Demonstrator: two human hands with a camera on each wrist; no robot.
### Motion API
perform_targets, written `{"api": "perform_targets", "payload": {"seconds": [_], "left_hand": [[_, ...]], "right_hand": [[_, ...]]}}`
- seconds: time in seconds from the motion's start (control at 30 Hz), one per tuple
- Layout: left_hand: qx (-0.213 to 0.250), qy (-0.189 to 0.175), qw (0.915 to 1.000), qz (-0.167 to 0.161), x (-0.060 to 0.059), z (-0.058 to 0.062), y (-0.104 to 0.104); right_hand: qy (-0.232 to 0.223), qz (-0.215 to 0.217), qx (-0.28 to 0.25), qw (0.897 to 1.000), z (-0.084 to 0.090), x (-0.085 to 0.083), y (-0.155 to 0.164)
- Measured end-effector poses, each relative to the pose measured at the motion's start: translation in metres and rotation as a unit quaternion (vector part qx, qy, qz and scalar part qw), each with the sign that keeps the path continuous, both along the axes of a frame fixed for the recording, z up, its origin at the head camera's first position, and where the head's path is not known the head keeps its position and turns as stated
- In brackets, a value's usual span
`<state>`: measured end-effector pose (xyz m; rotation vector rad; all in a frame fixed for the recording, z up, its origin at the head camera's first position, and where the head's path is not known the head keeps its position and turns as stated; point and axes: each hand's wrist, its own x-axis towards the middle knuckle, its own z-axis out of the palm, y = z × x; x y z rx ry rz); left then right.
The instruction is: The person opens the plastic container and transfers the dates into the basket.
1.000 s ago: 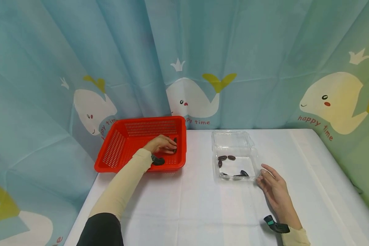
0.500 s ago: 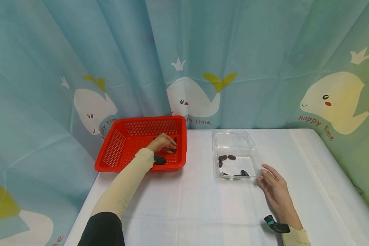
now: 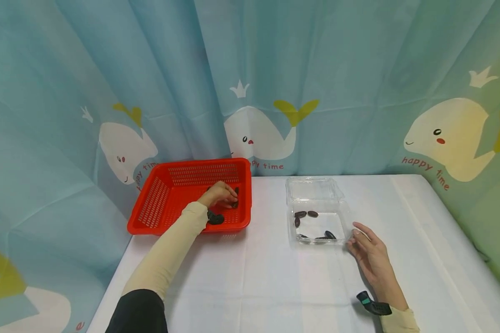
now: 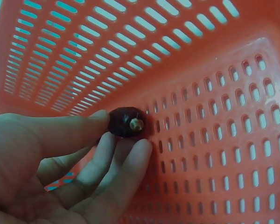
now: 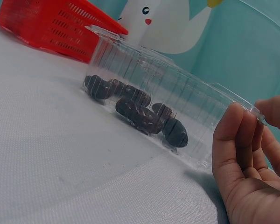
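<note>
My left hand reaches down into the red plastic basket at the left. In the left wrist view its thumb and fingers pinch a dark brown date, its pale stem end facing out. Another date shows just beyond the fingertips. My right hand grips the near right corner of a clear plastic clamshell box, thumb and fingers on its rim. Several dates lie on the box's floor, mostly along its left and near sides.
The box's clear lid is folded back behind it. Both containers stand on a white tablecloth. A blue-green curtain with printed whales hangs right behind the table. Dark wrist straps sit on the forearms.
The left hand has shifted very slightly within the basket, and a dark shape now shows behind its knuckles. The right hand and the box have stayed in place.
</note>
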<state>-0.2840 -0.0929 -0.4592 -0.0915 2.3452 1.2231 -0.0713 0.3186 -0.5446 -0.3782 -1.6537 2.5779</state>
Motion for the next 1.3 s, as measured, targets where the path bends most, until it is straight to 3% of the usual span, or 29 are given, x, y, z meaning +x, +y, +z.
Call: {"api": "perform_targets", "payload": {"seconds": [0.13, 0.33, 0.5, 0.63, 0.77, 0.97, 1.3], "left_hand": [[-0.018, 0.021, 0.9995, -0.013, 0.000, 0.005, -0.002], [-0.082, 0.106, 0.9897, -0.050, 0.000, 0.025, -0.003], [-0.084, 0.160, 0.9808, -0.072, 0.003, 0.045, 0.002], [-0.084, 0.183, 0.9765, -0.077, 0.010, 0.057, 0.008], [-0.079, 0.189, 0.9749, -0.086, 0.020, 0.066, 0.017], [-0.024, 0.171, 0.9785, -0.113, 0.033, 0.076, 0.035], [0.037, 0.159, 0.9740, -0.157, 0.041, 0.083, 0.074]], "right_hand": [[0.001, 0.002, 0.003, 1.000, -0.001, -0.001, -0.001], [0.004, 0.004, 0.003, 1.000, -0.001, -0.002, -0.001], [0.006, 0.005, 0.003, 1.000, 0.000, -0.001, -0.001], [0.001, 0.003, -0.001, 1.000, 0.000, 0.000, -0.002], [-0.004, 0.003, -0.001, 1.000, -0.002, 0.001, -0.003], [-0.003, 0.003, 0.005, 1.000, -0.004, 0.002, -0.002], [0.016, 0.011, 0.000, 1.000, -0.003, 0.001, 0.001]]}}
